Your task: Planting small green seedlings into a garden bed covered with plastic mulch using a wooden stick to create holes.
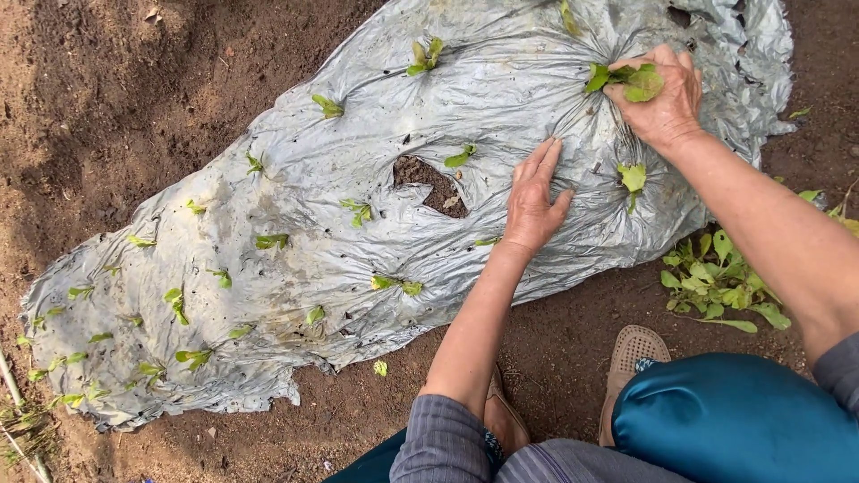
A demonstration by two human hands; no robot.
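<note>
Head view: our right hand [660,98] is curled, fingertips pinching a leafy green seedling [626,80] at a hole in the grey plastic mulch sheet [295,170], near its far right end; leaves fan out left of the fingers, stem hidden under them. Our left hand [532,197] lies flat & open on the sheet w/ fingers pointing up-right, gripping nothing, close below-left of that seedling. Right forearm comes in from lower right, left from bottom centre; a torn hole w/ bare soil [431,183] sits just left of the left hand.
</note>
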